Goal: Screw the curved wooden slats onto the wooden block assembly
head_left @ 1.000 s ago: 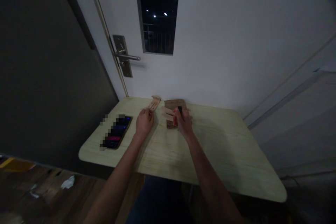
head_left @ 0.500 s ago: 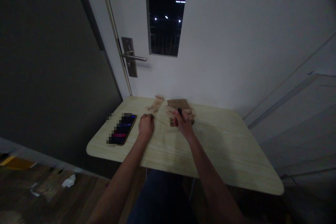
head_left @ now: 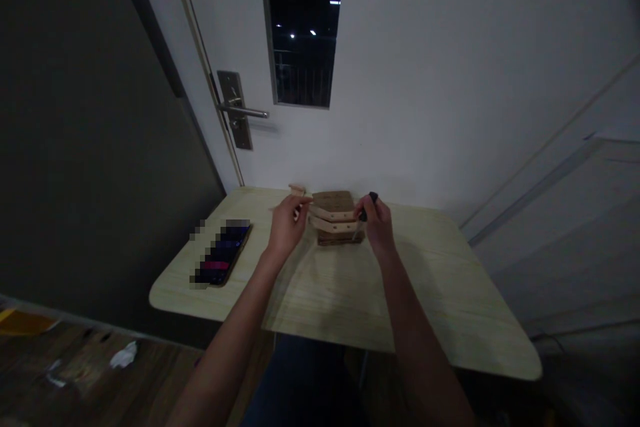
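Note:
My right hand (head_left: 379, 223) is closed around the black handle of a screwdriver (head_left: 363, 215), its thin shaft slanting down to the right part of a small wooden assembly (head_left: 336, 238). Two pale wooden strips (head_left: 340, 227) with small dark holes lie across this assembly and stick out to its left. My left hand (head_left: 289, 225) hovers at the left ends of the strips, thumb and fingertips pinched together; what they hold, if anything, is too small to make out. Behind the left hand lies a separate pale wooden piece (head_left: 297, 189), partly hidden by it.
A phone (head_left: 225, 253) with its screen lit, partly pixelated, lies on the left of the light wooden table (head_left: 430, 293). A white door (head_left: 400, 80) with a metal handle (head_left: 245, 110) rises right behind the table. White crumpled paper (head_left: 124, 355) is on the floor at left.
My left hand has lifted off the tabletop and moved right to the strips. My right hand has shifted right with the screwdriver, uncovering the wooden assembly. The view has turned slightly.

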Available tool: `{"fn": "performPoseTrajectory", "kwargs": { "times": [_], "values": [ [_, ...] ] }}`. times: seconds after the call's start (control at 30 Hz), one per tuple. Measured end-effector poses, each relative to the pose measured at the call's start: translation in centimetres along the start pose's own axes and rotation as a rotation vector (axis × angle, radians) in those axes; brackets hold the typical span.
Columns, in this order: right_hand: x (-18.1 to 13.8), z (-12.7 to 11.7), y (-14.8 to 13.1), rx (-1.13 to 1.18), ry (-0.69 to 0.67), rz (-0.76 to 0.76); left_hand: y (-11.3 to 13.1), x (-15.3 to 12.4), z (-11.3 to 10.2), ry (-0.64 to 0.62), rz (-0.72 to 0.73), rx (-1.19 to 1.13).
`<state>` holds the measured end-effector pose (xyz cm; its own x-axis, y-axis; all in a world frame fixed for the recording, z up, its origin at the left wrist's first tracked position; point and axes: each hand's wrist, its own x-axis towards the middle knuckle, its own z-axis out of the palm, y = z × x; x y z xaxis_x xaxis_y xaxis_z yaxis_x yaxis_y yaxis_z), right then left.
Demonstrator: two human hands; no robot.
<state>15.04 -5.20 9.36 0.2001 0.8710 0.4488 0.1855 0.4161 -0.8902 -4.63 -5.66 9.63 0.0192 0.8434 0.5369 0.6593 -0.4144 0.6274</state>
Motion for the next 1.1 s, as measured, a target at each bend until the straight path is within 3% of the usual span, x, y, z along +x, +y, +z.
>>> {"fn": "performPoseTrajectory", "kwargs": {
  "times": [0.1,0.27,0.6,0.83,1.1],
  "values": [
    [0.9,-1.3,0.4,-0.026,0.078,0.024,1.6,1.0,1.9,-0.248,0.041,0.001],
    [1.7,-1.6,1.2,-0.155,0.087,-0.011,2.4,2.7,4.9,-0.445,0.118,0.121],
    [3.9,-1.2,3.1,-0.119,0.077,0.025,2.2,4.9,8.2,-0.491,0.121,0.203],
    [4.0,-2.0,3.5,-0.128,0.086,0.011,2.1,5.2,9.0,-0.443,0.094,0.203],
    [4.0,-2.5,4.0,-0.121,0.095,0.009,1.7,5.3,9.8,-0.486,0.14,0.231]
  ]
}}
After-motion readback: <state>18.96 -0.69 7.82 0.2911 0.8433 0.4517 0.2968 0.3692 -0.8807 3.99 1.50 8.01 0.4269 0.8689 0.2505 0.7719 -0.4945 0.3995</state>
